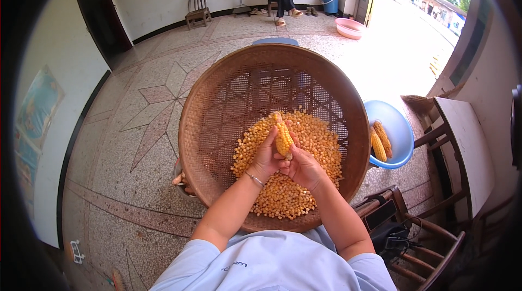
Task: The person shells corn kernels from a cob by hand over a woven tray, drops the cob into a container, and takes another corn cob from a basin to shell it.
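Observation:
Between my two hands is an ear of corn (284,141), partly bare of kernels along its upper left side. My left hand (267,154), with a bracelet at the wrist, grips it from the left. The fingers and thumb of my right hand (304,166) close around its lower right end. Both hands are above a large round woven bamboo sieve (220,107). Loose yellow corn kernels (285,197) lie heaped in the near and right part of the sieve, beneath and around my hands.
At the right, a blue basin (401,140) holds corn ears (377,144). A container with cobs (185,183) sits partly under the sieve's left rim. A wooden chair (428,246) with a black bag stands lower right. Far off are a seated person, a pink basin (350,28) and a blue bucket (329,4).

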A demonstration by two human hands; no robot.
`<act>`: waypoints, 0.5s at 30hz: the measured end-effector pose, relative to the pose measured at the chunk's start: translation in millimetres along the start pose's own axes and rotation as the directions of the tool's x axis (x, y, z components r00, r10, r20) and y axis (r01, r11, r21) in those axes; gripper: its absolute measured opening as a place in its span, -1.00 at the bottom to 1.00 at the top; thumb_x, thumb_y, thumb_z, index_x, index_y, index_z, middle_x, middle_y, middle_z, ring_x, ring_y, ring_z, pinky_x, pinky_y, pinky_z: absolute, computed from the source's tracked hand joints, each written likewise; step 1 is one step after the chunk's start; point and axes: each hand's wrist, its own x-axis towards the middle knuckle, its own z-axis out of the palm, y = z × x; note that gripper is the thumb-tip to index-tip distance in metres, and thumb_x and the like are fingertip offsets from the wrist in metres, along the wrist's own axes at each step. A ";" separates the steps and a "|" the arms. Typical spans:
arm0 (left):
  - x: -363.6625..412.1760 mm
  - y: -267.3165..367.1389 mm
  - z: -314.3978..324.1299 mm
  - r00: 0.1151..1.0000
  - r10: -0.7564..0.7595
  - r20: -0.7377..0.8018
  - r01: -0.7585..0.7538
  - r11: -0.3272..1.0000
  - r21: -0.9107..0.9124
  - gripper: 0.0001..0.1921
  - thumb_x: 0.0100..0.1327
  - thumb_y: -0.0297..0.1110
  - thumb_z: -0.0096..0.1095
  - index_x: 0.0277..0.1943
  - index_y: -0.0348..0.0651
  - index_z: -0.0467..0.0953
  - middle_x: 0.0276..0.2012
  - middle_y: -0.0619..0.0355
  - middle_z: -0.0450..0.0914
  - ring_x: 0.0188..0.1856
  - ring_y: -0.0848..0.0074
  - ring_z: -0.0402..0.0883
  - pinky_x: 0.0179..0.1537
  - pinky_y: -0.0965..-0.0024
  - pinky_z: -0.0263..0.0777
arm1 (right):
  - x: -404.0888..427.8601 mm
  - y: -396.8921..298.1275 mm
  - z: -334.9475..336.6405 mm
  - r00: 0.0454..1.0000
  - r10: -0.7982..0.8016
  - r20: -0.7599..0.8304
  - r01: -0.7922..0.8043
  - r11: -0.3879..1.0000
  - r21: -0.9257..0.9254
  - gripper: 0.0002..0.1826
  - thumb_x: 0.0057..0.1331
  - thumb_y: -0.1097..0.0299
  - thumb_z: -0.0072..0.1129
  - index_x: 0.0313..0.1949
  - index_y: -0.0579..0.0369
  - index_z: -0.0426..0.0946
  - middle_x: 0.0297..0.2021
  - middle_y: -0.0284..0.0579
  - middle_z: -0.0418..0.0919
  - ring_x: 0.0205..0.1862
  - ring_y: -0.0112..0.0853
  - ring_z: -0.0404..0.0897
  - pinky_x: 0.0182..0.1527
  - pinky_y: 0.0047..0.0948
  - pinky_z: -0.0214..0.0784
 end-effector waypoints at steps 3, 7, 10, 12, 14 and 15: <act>-1.0 -1.4 8.5 1.000 0.022 -0.020 -0.023 1.000 -0.004 -0.46 0.33 0.04 0.07 0.24 -0.05 0.22 -0.23 0.13 0.54 -0.16 0.33 0.58 -0.18 0.30 0.62 | -0.9 -0.9 0.4 1.000 -0.001 -0.016 0.000 0.998 -0.063 -0.63 0.43 0.22 -0.04 0.13 0.13 0.30 -0.13 -0.13 0.56 -0.24 -0.43 0.58 -0.20 -0.48 0.45; -4.7 -0.5 13.9 0.998 0.044 -0.053 -0.043 0.999 0.008 -0.48 0.32 0.05 0.09 0.16 -0.12 0.30 -0.27 0.11 0.53 -0.16 0.36 0.56 -0.13 0.31 0.60 | -0.9 -1.1 -0.2 1.000 0.010 -0.001 -0.010 0.993 -0.118 -0.61 0.41 0.31 0.00 0.15 0.19 0.25 -0.08 -0.13 0.53 -0.22 -0.43 0.59 -0.18 -0.49 0.48; -3.9 5.1 -2.4 0.997 -0.063 0.044 0.063 0.998 0.000 -0.52 0.32 0.09 0.05 0.03 -0.17 0.41 -0.27 0.08 0.53 -0.14 0.36 0.55 -0.10 0.29 0.59 | -0.9 -0.4 6.8 1.000 0.003 -0.001 -0.003 0.993 -0.115 -0.61 0.39 0.39 0.00 0.15 0.23 0.24 -0.08 -0.11 0.53 -0.22 -0.42 0.59 -0.19 -0.48 0.48; -2.0 3.3 -3.1 0.995 -0.054 0.079 0.058 0.997 -0.051 -0.51 0.33 0.12 0.02 -0.03 -0.19 0.43 -0.27 0.06 0.53 -0.14 0.34 0.56 -0.12 0.29 0.60 | 0.1 -0.8 6.7 1.000 0.004 0.008 -0.003 0.990 -0.143 -0.62 0.39 0.40 -0.03 0.15 0.23 0.24 -0.08 -0.09 0.53 -0.22 -0.41 0.59 -0.18 -0.48 0.47; -1.2 1.9 3.6 0.992 -0.047 0.117 0.059 0.993 -0.103 -0.50 0.33 0.14 -0.01 -0.08 -0.20 0.46 -0.26 0.04 0.54 -0.14 0.32 0.56 -0.14 0.28 0.62 | -0.2 -2.1 3.3 1.000 0.002 0.014 0.000 0.985 -0.170 -0.62 0.39 0.42 -0.06 0.16 0.23 0.24 -0.07 -0.07 0.53 -0.21 -0.39 0.59 -0.18 -0.48 0.47; -2.4 2.2 5.1 0.995 -0.061 0.083 0.070 0.992 -0.103 -0.48 0.33 0.16 -0.04 -0.08 -0.21 0.45 -0.24 0.02 0.54 -0.14 0.31 0.57 -0.17 0.28 0.63 | 0.3 -1.8 1.4 1.000 -0.009 0.018 0.011 0.990 -0.142 -0.63 0.39 0.40 -0.09 0.15 0.23 0.24 -0.08 -0.04 0.54 -0.22 -0.38 0.59 -0.18 -0.48 0.46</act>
